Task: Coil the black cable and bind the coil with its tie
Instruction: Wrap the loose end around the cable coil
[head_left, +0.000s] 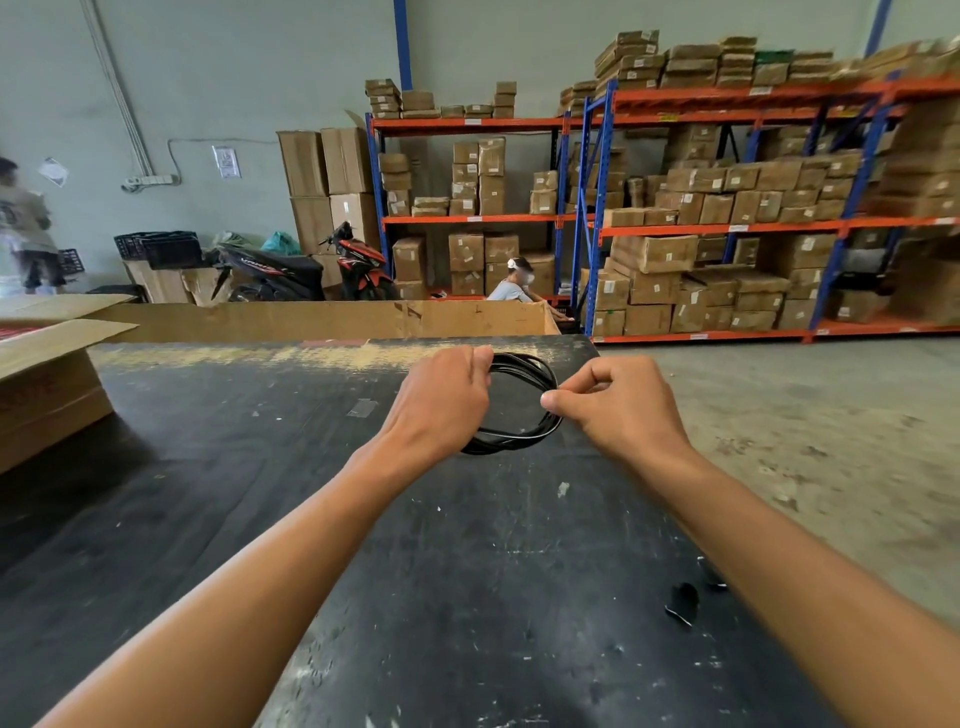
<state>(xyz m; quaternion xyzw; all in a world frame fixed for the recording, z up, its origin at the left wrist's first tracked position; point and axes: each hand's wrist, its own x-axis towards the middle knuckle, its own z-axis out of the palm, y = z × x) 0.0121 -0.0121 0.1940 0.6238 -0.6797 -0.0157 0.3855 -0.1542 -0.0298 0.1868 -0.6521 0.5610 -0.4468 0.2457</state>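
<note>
The black cable (511, 439) is wound into a round coil of several loops, held up over the far part of the black table (260, 493). My left hand (441, 400) grips the coil's left side with closed fingers. My right hand (618, 405) pinches the coil's right side between thumb and fingers. The tie itself is not visible; it may be hidden under my right fingers. A small black piece (681, 603) lies on the table near my right forearm.
An open cardboard box (47, 384) stands at the table's left edge, and a long cardboard wall (322, 319) runs behind the table. Beyond are shelving racks with cartons (727, 208), two scooters (311, 270), a seated person (514, 286) and a standing person (26, 228).
</note>
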